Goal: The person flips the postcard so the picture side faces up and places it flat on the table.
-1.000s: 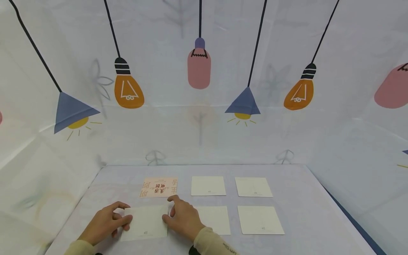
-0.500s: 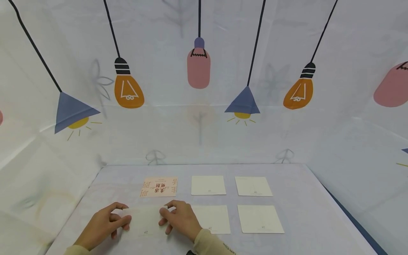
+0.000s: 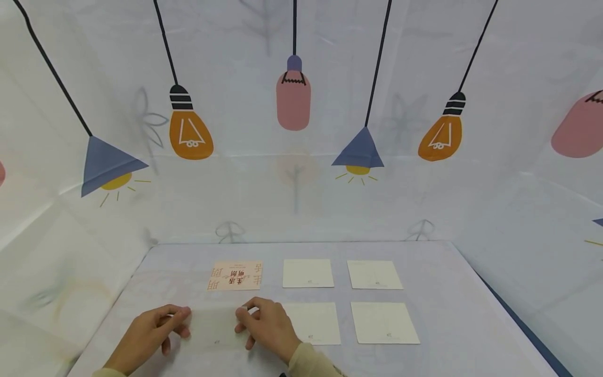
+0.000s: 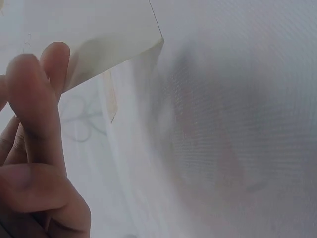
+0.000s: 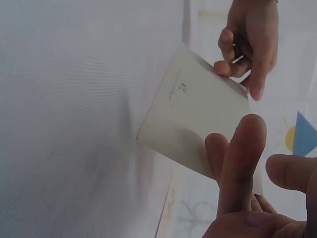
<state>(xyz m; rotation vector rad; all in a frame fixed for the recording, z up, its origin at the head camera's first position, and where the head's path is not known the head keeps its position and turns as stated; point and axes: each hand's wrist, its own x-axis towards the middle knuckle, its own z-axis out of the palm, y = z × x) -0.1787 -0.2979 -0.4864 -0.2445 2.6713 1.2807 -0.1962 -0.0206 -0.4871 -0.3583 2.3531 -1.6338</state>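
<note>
In the head view, a cream card point(image 3: 214, 330) with a small printed mark is held between the two hands, at the front left of the table. My left hand point(image 3: 149, 335) pinches its left edge, thumb on the near face. My right hand point(image 3: 269, 327) grips the upper right corner between thumb and fingers. Seen from the right wrist, the card point(image 5: 181, 109) tilts up off the table. The left wrist view shows the card point(image 4: 106, 37) beyond several fingers point(image 4: 32, 99). Just behind it lies a pink card point(image 3: 234, 276) with orange characters.
Cream cards lie flat in two rows: two at the back point(image 3: 308, 273) point(image 3: 375, 275), one partly covered by the right hand point(image 3: 316, 324), and one at front right point(image 3: 384, 323). The white table point(image 3: 461, 314) meets a cloth wall point(image 3: 235, 199) printed with lamps.
The cream card has gone from lying nearly flat to tilted up. My right hand has shifted from its right edge to the upper corner; the left thumb has moved up along the left edge.
</note>
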